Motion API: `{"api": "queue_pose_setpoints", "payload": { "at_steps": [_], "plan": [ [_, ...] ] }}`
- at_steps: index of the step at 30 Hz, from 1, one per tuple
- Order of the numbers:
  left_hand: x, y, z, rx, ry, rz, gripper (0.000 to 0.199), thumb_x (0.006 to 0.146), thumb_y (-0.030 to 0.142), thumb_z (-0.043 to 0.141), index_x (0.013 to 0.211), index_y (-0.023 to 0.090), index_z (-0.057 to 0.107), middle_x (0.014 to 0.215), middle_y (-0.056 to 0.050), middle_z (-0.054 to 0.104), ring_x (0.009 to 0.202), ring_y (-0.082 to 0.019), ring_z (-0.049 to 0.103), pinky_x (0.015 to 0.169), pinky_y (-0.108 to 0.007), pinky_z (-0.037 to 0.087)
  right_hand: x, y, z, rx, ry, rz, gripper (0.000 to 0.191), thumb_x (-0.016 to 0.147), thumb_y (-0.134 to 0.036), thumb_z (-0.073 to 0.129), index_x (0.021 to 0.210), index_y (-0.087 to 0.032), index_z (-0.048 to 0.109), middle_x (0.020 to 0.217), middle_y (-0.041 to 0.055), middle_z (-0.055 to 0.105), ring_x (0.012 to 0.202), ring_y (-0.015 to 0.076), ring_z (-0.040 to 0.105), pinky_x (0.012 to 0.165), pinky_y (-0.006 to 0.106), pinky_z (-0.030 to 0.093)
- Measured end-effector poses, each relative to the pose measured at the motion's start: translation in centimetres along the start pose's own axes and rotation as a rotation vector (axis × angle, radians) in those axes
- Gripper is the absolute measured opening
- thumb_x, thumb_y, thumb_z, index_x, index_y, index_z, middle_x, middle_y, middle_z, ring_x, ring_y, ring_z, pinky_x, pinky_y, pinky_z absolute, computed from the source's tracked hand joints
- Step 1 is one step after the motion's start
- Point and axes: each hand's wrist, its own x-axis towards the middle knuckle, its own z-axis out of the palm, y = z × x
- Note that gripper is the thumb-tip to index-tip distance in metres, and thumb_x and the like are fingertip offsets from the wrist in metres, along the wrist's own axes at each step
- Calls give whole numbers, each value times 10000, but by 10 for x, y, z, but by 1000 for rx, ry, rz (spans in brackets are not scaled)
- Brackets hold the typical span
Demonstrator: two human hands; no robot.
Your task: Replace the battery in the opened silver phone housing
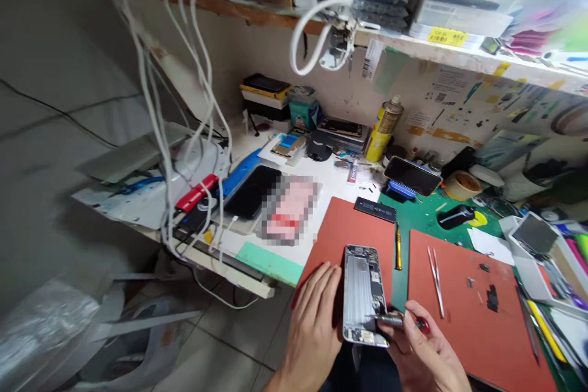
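An opened phone [361,291] with its inner frame and boards showing lies on the near end of a red-brown mat [331,233]. My left hand [316,312] rests along its left edge, fingers stretched out flat; the thumb is hidden. A small screwdriver [390,320] with a red end is gripped in my right hand [425,343]. Its tip points over the lower right part of the phone. Beyond the phone lies a black battery [375,209], with a yellow screwdriver [398,248] to its right.
Tweezers [436,282] and small dark parts [492,298] lie on a second mat [478,331]. A phone on a blue stand [411,177] and a yellow spray can [383,128] stand behind. A white tool tray [542,245] is at right. White cables [158,128] hang at left.
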Motion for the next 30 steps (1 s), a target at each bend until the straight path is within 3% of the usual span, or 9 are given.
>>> {"api": "queue_pose_setpoints", "payload": {
  "at_steps": [4, 9, 13, 19, 25, 30],
  "plan": [
    [-10, 10, 13, -45, 106, -95, 701, 1046, 234, 619, 1687, 107, 367, 1596, -188, 591, 1540, -288, 525, 1309, -433, 405, -9, -4, 15, 32, -42, -46, 515, 715, -354, 1050, 1092, -208, 731, 957, 59, 846, 837, 262, 833, 831, 377, 638],
    [-12, 20, 31, -62, 141, -130, 876, 1016, 336, 711, 1720, 62, 267, 1611, -238, 559, 1600, -335, 444, 1369, -483, 295, -14, -7, 25, 25, -72, -67, 480, 759, -388, 1021, 1091, -219, 718, 953, 48, 834, 822, 236, 818, 825, 368, 632],
    [-4, 26, 37, -61, 188, -140, 954, 990, 389, 749, 1731, 74, 238, 1590, -260, 569, 1579, -362, 468, 1348, -514, 331, -16, -3, 28, 29, -117, -64, 438, 797, -388, 995, 1088, -216, 717, 937, 43, 834, 814, 215, 805, 858, 361, 627],
    [4, 27, 46, -193, 260, -192, 963, 937, 535, 789, 1700, 165, 333, 1587, -229, 580, 1514, -385, 542, 1285, -588, 429, -22, 6, 25, 45, -146, -32, 398, 832, -375, 972, 1081, -221, 702, 854, 26, 823, 752, 194, 787, 820, 339, 627],
    [6, 35, 55, -368, 386, -188, 824, 905, 475, 843, 1579, 307, 400, 1582, -171, 606, 1487, -394, 580, 1259, -705, 443, -30, 8, 16, 22, -188, 38, 412, 813, -368, 991, 1063, -220, 698, 818, 9, 799, 729, 183, 775, 810, 344, 639],
    [13, 42, 51, -382, 449, -134, 805, 834, 464, 922, 1459, 290, 444, 1474, -184, 692, 1402, -392, 663, 1222, -712, 489, -37, 6, 10, 30, -184, 101, 413, 828, -343, 983, 1077, -215, 679, 845, 17, 806, 754, 191, 801, 828, 363, 657]
  ]
}}
